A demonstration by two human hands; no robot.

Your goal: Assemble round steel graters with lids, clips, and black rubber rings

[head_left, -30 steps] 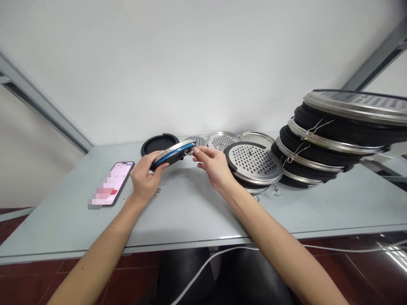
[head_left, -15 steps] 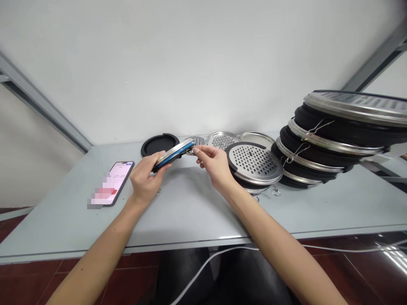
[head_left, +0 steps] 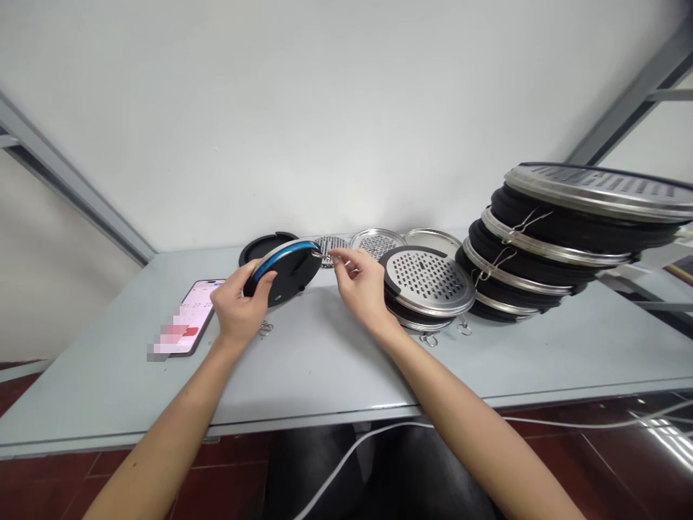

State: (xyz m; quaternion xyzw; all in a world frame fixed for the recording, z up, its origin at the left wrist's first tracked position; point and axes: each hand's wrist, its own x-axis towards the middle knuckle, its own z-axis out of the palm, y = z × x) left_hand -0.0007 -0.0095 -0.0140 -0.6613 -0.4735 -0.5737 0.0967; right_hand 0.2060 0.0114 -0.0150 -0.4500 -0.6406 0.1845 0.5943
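Note:
My left hand grips the left edge of a round black disc with a blue band and a metal rim, thumb on its black face. The disc is tilted above the table, that face turned towards me. At its right edge hangs a small metal wire clip, its end pinched between the thumb and forefinger of my right hand. Just right of this hand lies a small stack topped by a perforated metal grater plate with a black edge piece. A loose wire clip lies below my left hand.
A tall leaning stack of black and metal discs rises at the right. Along the wall lie a black ring-shaped base, perforated plates and a plain metal lid. A lit phone rests at the left of the grey table.
The disc has been turned, so its black underside now faces me more. My right hand has stayed at the wire clip, which shows more clearly. The whole view has shifted slightly.

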